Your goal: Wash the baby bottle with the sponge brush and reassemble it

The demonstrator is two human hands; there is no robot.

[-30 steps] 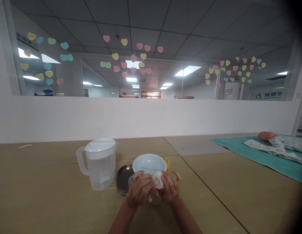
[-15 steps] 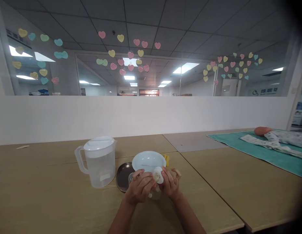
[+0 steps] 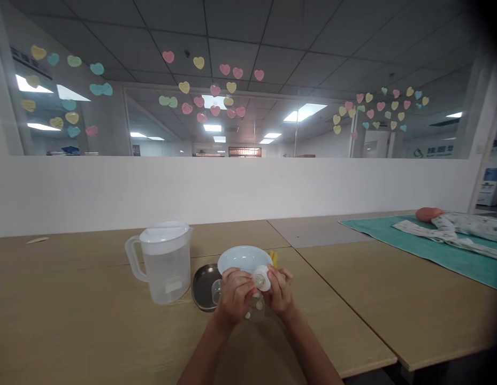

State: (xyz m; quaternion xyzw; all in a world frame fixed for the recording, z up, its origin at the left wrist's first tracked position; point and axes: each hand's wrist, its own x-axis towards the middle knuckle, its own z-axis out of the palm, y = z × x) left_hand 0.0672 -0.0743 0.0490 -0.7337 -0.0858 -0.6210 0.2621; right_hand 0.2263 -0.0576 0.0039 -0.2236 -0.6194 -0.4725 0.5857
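Observation:
Both my hands are closed around a small clear baby bottle (image 3: 256, 312) over the table, just in front of a pale blue bowl (image 3: 243, 258). My left hand (image 3: 237, 295) wraps the bottle's left side. My right hand (image 3: 279, 290) pinches the white ring cap with its teat (image 3: 262, 279) at the bottle's top. A clear round lid (image 3: 216, 291) lies beside my left hand. A steel dish (image 3: 203, 286) sits left of the bowl.
A lidded clear water jug (image 3: 167, 262) stands left of the dish. Something yellow (image 3: 274, 258) peeks from behind the bowl. A teal mat (image 3: 428, 247) with a dressed doll (image 3: 452, 224) lies at the far right. A white partition (image 3: 232, 192) backs the table.
My hands have drawn slightly together and moved a little away from me, toward the bowl; my right fingers, earlier spread, now close on the cap. The camera has shifted a little.

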